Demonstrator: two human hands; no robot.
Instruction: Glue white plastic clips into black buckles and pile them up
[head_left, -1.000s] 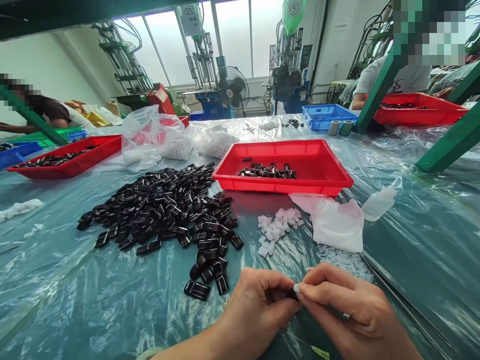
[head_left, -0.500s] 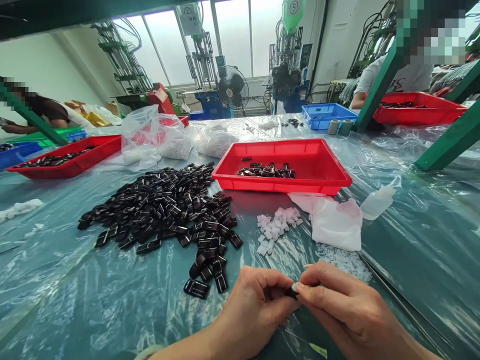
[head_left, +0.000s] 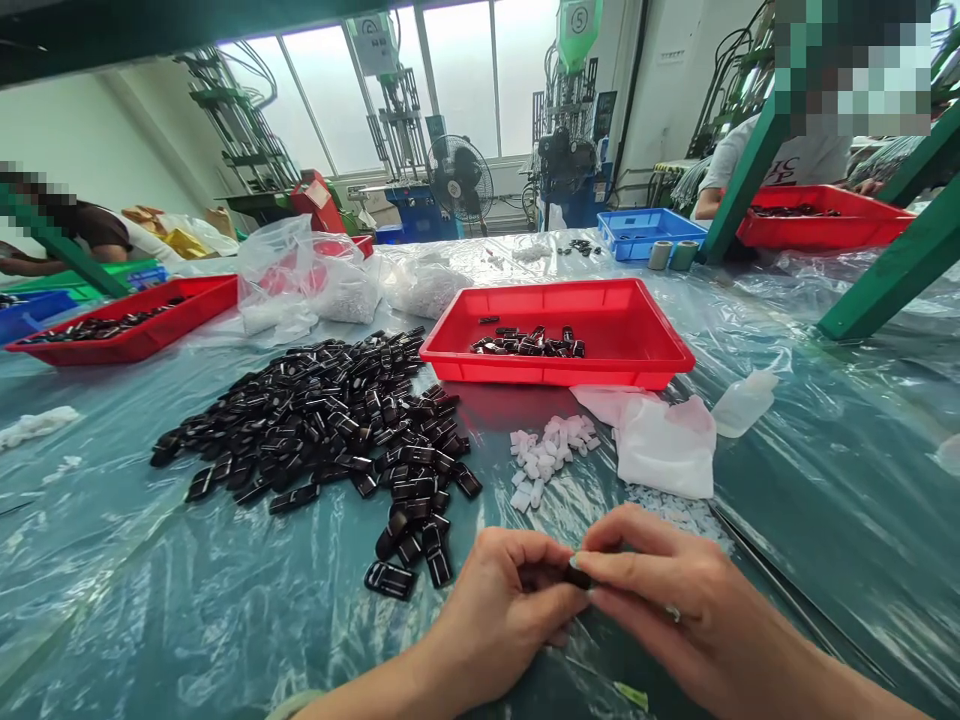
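Note:
Low in front of me, my left hand and my right hand meet fingertip to fingertip. Between them is a small black plastic piece, mostly covered by the fingers. My left thumb and fingers pinch it, and the right thumb and fingertips close on its other end. Left of my hands spreads a big pile of glossy black plastic pieces. Just beyond the hands lies a small heap of white pieces. A white plastic bag and tiny white bits are behind my right hand.
A red tray with some black pieces stands behind the heaps; another red tray is at left. Long tweezers lie at right. A green post slants down there. Co-workers sit at both far sides.
My right fingers have shifted slightly left and pressed closer around the black piece, and a ring now shows. The left hand keeps its pinch. The whole view has shifted slightly.

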